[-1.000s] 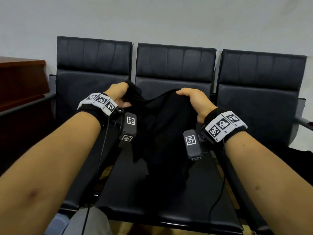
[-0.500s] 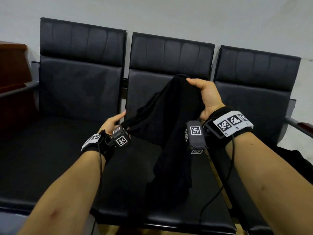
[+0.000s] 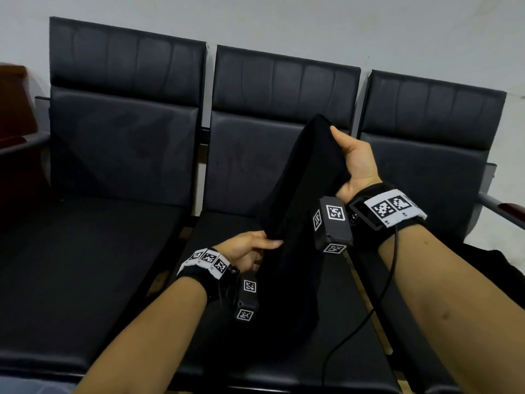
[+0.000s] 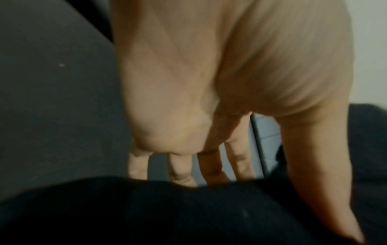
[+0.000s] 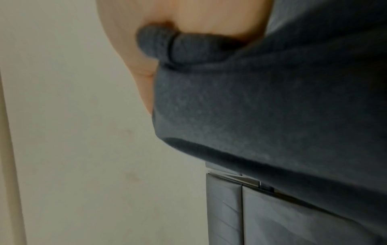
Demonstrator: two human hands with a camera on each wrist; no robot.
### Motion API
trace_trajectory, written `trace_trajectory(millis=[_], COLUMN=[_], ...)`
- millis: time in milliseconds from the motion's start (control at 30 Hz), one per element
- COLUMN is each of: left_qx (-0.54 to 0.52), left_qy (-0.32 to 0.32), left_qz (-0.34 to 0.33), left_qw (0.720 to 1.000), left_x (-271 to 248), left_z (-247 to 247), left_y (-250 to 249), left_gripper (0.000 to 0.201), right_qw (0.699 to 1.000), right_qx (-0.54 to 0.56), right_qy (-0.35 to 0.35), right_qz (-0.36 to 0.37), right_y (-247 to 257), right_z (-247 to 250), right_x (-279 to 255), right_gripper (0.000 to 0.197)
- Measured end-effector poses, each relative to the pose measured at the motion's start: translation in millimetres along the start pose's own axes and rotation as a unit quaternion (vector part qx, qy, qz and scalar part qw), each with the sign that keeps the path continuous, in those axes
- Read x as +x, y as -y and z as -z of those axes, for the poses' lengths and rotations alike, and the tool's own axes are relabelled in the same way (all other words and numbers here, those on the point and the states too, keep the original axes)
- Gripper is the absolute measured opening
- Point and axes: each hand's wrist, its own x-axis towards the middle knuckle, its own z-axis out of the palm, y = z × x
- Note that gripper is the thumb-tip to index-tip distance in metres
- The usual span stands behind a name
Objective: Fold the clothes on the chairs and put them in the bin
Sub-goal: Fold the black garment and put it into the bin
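Garment [image 3: 295,223] now hangs diagonally — right hand [image 3: 355,163] grips its raised end, left hand [image 3: 247,248] has come to pinch its lower edge.

Pale bare wall [image 3: 284,21], dark reddish wooden furniture [image 3: 14,109] at left edge.

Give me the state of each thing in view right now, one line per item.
black garment: lifted, hanging over the middle seat, not yet folded.
right hand: raised, grips the garment's upper edge.
left hand: lower down, pinches the garment's side edge.
middle chair: seat partly covered by the hanging garment.
left chair: seat bare.
right chair: dark cloth beside it at the frame's edge, unclear.
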Motion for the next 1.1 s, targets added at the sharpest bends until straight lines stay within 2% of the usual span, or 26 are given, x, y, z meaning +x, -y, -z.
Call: trace_trajectory(millis=[100,200,300,433,533,567,667,767,833,900,933,967,1033,1100], left_qx=[-0.035,-0.011,-0.051,-0.151,-0.124,-0.107,-0.01,0.194,0.271,0.331,0.357,0.381,0.424,0.449], left_qy=[0.028,0.008,-0.041,-0.014,-0.02,-0.037,-0.151,-0.279,-0.293,-0.278,-0.263,-0.249,-0.25,-0.3], left_qz=[0.014,0.029,-0.003,-0.075,-0.128,-0.139,-0.18,-0.226,-0.207,-0.139,-0.091,-0.042,0.022,0.023], left_qw=[0.999,0.999,0.998,0.986,0.984,0.984,0.972,0.913,0.893,0.891,0.892,0.89,0.87,0.841], left_x=[-2,-8,-15,-48,-75,-82,-94,-102,-114,-126,-131,-136,-139,-135], left_z=[1,-8,-7,14,24,26,31,36,42,51,55,59,71,87], left_y=[-12,-20,-28,-57,-87,-98,-125,-139,-144,-147,-147,-146,-143,-139], left_gripper=[0.032,0.041,0.037,0.054,0.045,0.04,0.025,0.018,0.031,0.054,0.055,0.049,0.034,0.025], right_qw=[1.0,1.0,1.0,1.0,1.0,1.0,1.0,1.0,0.999,0.998,0.996,0.993,0.977,0.94], right_qx=[-0.006,-0.022,-0.012,-0.003,0.01,0.011,0.0,-0.008,-0.021,-0.06,-0.088,-0.116,-0.205,-0.332], right_qy=[-0.011,0.004,0.004,0.004,0.003,0.0,-0.01,-0.022,-0.03,-0.032,-0.031,-0.027,-0.024,-0.038], right_qz=[-0.013,-0.021,-0.016,-0.023,-0.012,-0.009,0.002,0.011,0.013,0.003,-0.008,-0.023,-0.054,-0.07], right_y=[3,5,12,24,29,30,36,40,42,44,44,43,37,25], right_z=[9,7,9,24,30,30,28,29,32,39,44,50,63,74], right_x=[-3,-7,-15,-29,-36,-37,-42,-43,-44,-45,-45,-43,-37,-28], right_gripper=[0.033,0.034,0.037,0.047,0.054,0.052,0.049,0.048,0.046,0.035,0.028,0.029,0.048,0.061])
